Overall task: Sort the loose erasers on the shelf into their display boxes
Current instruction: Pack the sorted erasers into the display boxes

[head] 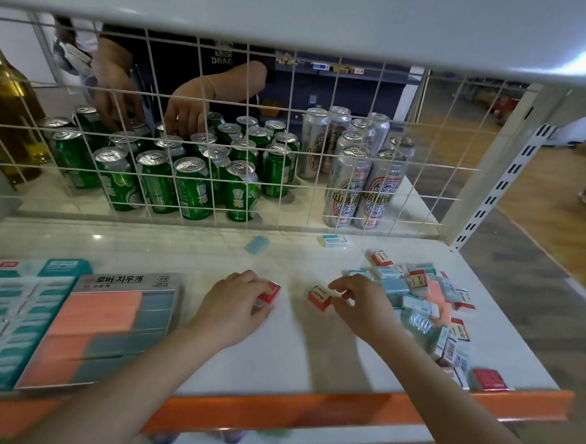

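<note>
Left hand (242, 301) grips a red-sleeved eraser (269, 293), partly hidden; right hand (358, 303) pinches another red eraser (319, 297). Sleeve print illegible. Display box (106, 327) header reads "로버 지우개".

We read Korean lettering, "로버 지우개", on the grey header of the display box (133, 282) of pink and blue erasers. The dark shirt (222, 59) behind the wire grid shows "DRAG". The print on the cans and eraser sleeves is too small to read.
</note>
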{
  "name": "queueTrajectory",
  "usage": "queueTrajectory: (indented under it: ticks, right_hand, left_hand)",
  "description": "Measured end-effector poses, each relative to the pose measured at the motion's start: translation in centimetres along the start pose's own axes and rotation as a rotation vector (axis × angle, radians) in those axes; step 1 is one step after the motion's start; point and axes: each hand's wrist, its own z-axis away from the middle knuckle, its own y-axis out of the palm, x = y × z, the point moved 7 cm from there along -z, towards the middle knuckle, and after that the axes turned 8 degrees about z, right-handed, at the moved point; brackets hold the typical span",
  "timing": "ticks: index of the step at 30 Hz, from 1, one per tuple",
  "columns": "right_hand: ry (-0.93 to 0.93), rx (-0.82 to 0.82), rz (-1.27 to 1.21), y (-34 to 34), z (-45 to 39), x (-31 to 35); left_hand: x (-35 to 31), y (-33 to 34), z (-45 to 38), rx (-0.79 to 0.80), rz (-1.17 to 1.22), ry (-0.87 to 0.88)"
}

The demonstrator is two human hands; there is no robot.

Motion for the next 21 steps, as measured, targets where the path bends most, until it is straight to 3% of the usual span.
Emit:
queueTrajectory:
  ticks: [5,10,21]
  right_hand:
    - [0.068,0.042,0.034,0.3,0.1,-0.3]
    - [0.121,0.083,0.074,0.7,0.1,0.4]
    - [0.155,0.08,0.072,1.6,0.4,1.4]
  left_hand:
    - [0.6,0.3,-0.4,-0.046,0.104,-0.233]
    - [0.9,0.6,-0.4,-0.052,0.094,-0.307]
    - [0.0,-0.2,0.3,-0.042,-0.136,-0.087]
